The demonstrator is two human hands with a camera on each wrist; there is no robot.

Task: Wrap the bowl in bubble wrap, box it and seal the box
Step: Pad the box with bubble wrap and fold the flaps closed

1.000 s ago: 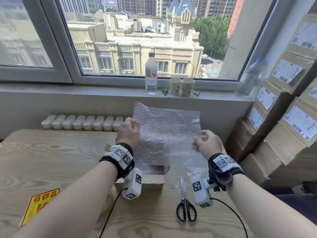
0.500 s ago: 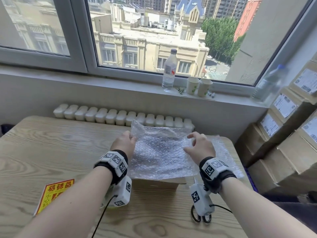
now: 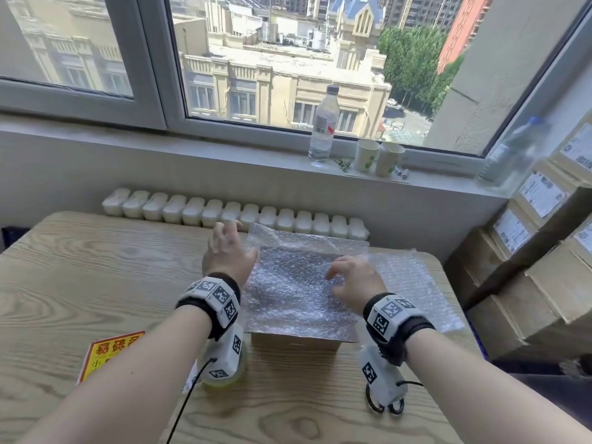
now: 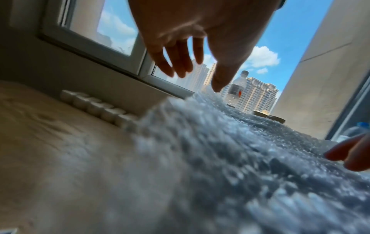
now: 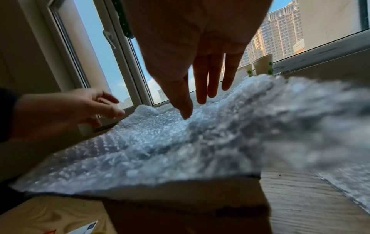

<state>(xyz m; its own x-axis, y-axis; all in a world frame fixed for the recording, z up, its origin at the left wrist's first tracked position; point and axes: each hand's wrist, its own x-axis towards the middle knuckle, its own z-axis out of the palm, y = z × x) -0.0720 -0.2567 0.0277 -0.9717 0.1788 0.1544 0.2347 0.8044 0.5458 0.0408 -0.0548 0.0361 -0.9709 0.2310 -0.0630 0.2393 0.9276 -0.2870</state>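
Observation:
A sheet of bubble wrap (image 3: pixel 288 293) lies flat over the top of a small cardboard box (image 3: pixel 294 342) in the middle of the wooden table (image 3: pixel 96 267). My left hand (image 3: pixel 229 248) hovers just off the sheet's far left corner with its fingers spread, holding nothing. My right hand (image 3: pixel 346 274) rests on the sheet's right part with relaxed fingers. In the right wrist view its thumb tip touches the bubble wrap (image 5: pixel 180 150) above the box (image 5: pixel 190 205). The left wrist view shows straight fingers (image 4: pixel 180 69) above the bubble wrap (image 4: pixel 240 158). No bowl shows in any view.
A second bubble wrap sheet (image 3: pixel 413 283) lies to the right of the box. Scissors (image 3: pixel 384 406) lie under my right wrist, and a yellow-green object (image 3: pixel 224 381) sits under my left wrist. A red-and-yellow sticker (image 3: pixel 109 354) lies at the near left. Stacked cartons (image 3: pixel 544 267) stand right of the table.
Both hands held the sheet upright a second ago, then laid it flat over the box. Now they have let go, and the left hand has slid off to the left.

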